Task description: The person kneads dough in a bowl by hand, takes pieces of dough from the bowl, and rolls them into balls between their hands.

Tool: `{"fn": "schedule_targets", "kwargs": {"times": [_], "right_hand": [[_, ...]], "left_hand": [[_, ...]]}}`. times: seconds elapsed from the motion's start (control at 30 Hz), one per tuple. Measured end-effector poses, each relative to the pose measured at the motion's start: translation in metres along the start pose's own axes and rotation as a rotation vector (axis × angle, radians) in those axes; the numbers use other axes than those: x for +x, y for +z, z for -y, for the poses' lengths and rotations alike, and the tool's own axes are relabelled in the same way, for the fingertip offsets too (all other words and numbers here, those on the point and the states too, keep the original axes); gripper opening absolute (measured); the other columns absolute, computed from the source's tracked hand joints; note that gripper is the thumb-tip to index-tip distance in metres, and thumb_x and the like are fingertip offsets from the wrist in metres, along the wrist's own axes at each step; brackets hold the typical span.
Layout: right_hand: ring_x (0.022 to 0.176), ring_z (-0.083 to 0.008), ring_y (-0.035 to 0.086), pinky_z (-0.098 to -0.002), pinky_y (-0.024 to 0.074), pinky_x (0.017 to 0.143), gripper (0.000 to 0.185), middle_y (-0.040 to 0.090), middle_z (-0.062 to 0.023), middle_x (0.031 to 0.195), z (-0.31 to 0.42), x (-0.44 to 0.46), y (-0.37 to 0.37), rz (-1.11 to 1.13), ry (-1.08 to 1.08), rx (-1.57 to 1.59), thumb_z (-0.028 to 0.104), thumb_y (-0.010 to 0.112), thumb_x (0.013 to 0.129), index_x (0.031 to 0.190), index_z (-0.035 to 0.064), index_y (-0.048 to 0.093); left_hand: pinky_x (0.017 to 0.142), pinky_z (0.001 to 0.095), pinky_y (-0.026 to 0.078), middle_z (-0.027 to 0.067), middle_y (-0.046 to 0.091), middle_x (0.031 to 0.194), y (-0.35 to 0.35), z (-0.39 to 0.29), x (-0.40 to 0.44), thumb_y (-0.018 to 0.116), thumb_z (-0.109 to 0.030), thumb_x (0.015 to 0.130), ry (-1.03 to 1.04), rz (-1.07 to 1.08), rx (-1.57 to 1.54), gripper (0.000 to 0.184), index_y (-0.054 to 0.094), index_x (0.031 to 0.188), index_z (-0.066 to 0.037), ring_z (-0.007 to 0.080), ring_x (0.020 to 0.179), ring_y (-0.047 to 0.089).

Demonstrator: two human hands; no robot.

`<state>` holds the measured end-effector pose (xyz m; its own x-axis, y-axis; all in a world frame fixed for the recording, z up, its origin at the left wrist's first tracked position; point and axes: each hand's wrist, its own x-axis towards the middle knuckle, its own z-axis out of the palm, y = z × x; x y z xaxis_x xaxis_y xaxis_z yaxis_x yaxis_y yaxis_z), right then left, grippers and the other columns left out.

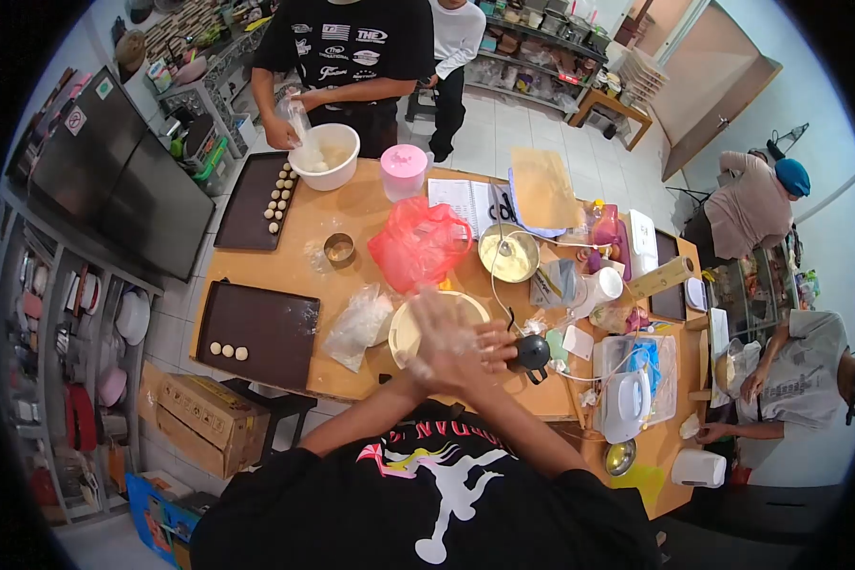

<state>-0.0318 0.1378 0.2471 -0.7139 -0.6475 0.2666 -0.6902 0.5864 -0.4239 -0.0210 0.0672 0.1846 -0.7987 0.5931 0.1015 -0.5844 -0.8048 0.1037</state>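
My two hands overlap palm to palm above a pale bowl point(405, 334), and both look dusted with white. The left hand point(487, 348) has its fingers stretched out to the right. Lying across it, my right hand point(437, 328) is flat, its fingers pointing away from me and blurred by motion. Whatever lies between the palms is hidden. Left of the bowl is a clear plastic bag point(356, 328) with white contents. A red plastic bag point(418, 244) sits beyond the bowl. Close to my left fingertips stands a black round object point(533, 352).
A dark tray point(261, 328) holds three dough balls point(228, 351); another tray point(247, 204) holds several. Across the table, a person point(351, 57) works over a white bowl point(337, 180). A metal bowl point(508, 255), cables and containers crowd the right. Another person point(798, 370) is at the right.
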Motion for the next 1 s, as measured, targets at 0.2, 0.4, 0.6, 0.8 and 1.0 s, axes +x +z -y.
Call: {"fn": "schedule_targets", "kwargs": {"times": [0.2,0.4,0.6,0.8,1.0], "right_hand": [[0.140,-0.0365,0.032,-0.0586,0.0122,0.114,0.073,0.039,-0.0208,0.148,-0.009,-0.012,-0.025,0.004,0.072,-0.154,0.055,0.060,0.081,0.138,0.0111,0.050],[0.141,-0.0402,0.030,-0.0594,0.0182,0.113,0.068,0.036,-0.0206,0.150,0.005,-0.006,-0.002,0.023,-0.074,0.185,0.040,0.058,0.085,0.144,0.0109,0.044],[0.143,-0.0417,0.025,-0.0611,0.0148,0.113,0.067,0.030,-0.0213,0.153,-0.041,0.000,-0.028,-0.207,0.016,0.068,0.024,0.055,0.084,0.147,0.0089,0.039],[0.145,-0.0398,0.021,-0.0561,0.0107,0.115,0.059,0.031,-0.0217,0.153,-0.010,-0.012,0.016,-0.082,0.042,0.264,0.024,0.049,0.091,0.145,0.0031,0.038],[0.143,-0.0387,0.025,-0.0605,0.0135,0.113,0.067,0.029,-0.0209,0.153,-0.019,-0.002,0.003,-0.085,0.249,0.078,0.035,0.052,0.092,0.148,0.0049,0.031]], "left_hand": [[0.112,0.0537,0.028,0.0244,0.033,0.150,0.017,-0.037,-0.015,0.026,-0.081,0.085,-0.044,-0.057,-0.326,0.101,0.025,0.150,-0.005,0.0408,0.137,0.036],[0.110,0.0545,0.033,0.0220,0.041,0.144,0.000,-0.018,-0.003,0.026,-0.078,0.088,-0.007,0.069,0.027,0.094,0.029,0.148,-0.004,0.0407,0.130,0.044],[0.111,0.0518,0.033,0.0161,0.047,0.142,0.019,-0.031,-0.007,0.028,-0.072,0.092,-0.008,-0.342,-0.044,0.084,0.038,0.145,-0.008,0.0328,0.127,0.049],[0.111,0.0500,0.033,0.0143,0.045,0.145,0.003,-0.023,0.002,0.023,-0.071,0.093,0.188,-0.295,0.257,0.083,0.030,0.149,-0.010,0.0330,0.134,0.041],[0.109,0.0542,0.033,0.0222,0.042,0.145,-0.026,0.003,-0.002,0.023,-0.065,0.097,0.065,0.084,-0.022,0.081,0.028,0.147,-0.002,0.0417,0.133,0.041]]}}
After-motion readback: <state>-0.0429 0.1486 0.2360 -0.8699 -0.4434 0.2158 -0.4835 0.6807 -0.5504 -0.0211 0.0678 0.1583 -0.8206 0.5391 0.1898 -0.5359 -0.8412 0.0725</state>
